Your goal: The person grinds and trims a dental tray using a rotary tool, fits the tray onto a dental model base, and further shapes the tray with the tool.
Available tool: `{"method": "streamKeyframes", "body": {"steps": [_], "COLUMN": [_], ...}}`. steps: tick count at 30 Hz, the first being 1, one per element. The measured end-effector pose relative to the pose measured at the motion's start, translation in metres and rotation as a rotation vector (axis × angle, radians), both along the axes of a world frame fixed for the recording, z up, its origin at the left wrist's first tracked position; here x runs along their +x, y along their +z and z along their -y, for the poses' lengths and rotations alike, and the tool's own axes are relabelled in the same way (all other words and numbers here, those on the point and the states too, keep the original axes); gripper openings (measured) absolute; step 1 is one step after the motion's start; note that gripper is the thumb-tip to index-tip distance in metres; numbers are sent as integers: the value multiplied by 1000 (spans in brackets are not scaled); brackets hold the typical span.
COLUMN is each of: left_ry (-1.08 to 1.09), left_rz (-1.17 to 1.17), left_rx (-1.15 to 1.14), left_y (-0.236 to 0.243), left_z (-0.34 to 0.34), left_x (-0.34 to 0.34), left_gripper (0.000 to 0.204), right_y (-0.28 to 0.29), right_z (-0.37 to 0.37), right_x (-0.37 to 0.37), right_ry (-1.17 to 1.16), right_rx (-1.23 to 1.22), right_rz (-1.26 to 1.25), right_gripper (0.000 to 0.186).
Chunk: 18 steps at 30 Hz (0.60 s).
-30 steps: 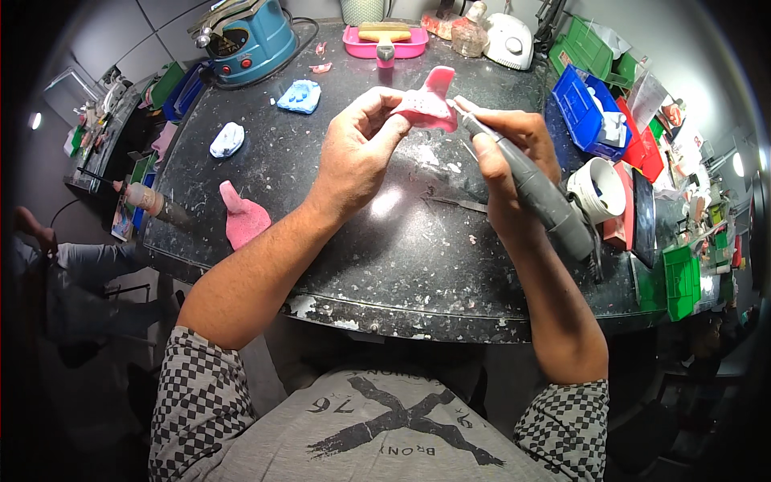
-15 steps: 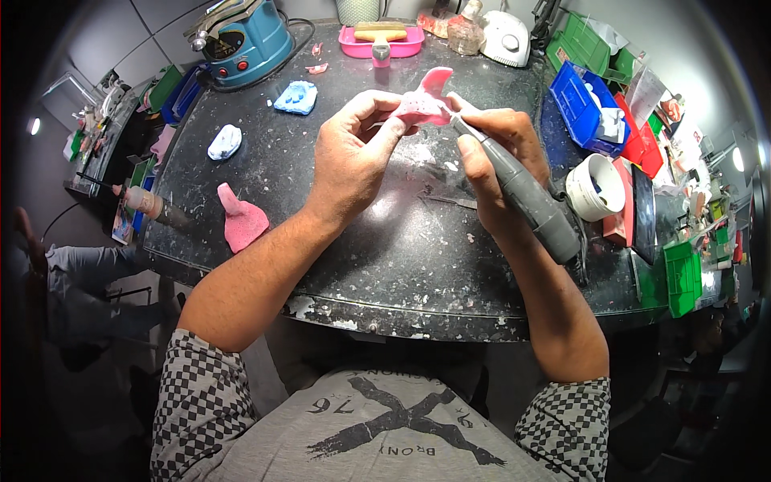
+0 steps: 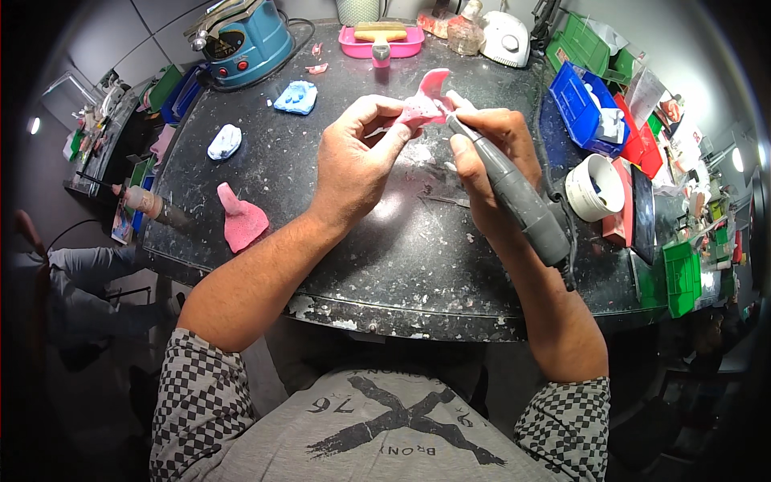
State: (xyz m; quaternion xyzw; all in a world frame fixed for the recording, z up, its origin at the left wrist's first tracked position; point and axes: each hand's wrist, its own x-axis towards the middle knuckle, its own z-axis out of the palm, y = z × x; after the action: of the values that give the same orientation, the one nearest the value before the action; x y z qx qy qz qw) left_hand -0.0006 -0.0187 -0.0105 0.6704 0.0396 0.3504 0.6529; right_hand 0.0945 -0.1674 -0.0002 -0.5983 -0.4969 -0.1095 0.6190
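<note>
My left hand (image 3: 357, 157) pinches a small pink, curved piece with an upright tab (image 3: 426, 103) between thumb and fingers, held above the bench. My right hand (image 3: 506, 161) grips a dark grey rotary handpiece (image 3: 522, 209) with a cord, its front end against the right side of the pink piece; whether it touches there is too small to tell. Below them lies a thin metal tool (image 3: 446, 202) among pale debris. Another pink piece (image 3: 245, 225) rests on the bench beside my left forearm, with a white lump (image 3: 225, 141) and a blue putty piece (image 3: 295, 97) farther back.
The dark speckled bench (image 3: 385, 289) holds a blue machine (image 3: 249, 48), pink tray (image 3: 409, 44), white device (image 3: 504, 40), white tub (image 3: 594, 187), blue bin (image 3: 578, 104), red bins (image 3: 642, 145) and green bins (image 3: 681, 277). Another person's jeans-clad leg (image 3: 88, 265) is at far left.
Both hands, the pink piece and the handpiece have shifted slightly left, and the handpiece's rear has angled a little toward the middle. Both grips stay closed.
</note>
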Motion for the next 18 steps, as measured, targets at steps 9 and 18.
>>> {"method": "streamKeyframes", "body": {"steps": [9, 18], "left_ry": [27, -53], "left_rz": [-22, -24], "left_rx": [56, 32], "left_y": [2, 9], "left_z": [1, -8], "left_x": [-2, -1], "left_gripper": [15, 18], "right_y": [6, 1], "right_z": [5, 7], "right_x": [-1, 12], "right_ry": [16, 136], "right_rx": [-31, -18], "right_rz": [-44, -25], "right_gripper": [23, 23]}}
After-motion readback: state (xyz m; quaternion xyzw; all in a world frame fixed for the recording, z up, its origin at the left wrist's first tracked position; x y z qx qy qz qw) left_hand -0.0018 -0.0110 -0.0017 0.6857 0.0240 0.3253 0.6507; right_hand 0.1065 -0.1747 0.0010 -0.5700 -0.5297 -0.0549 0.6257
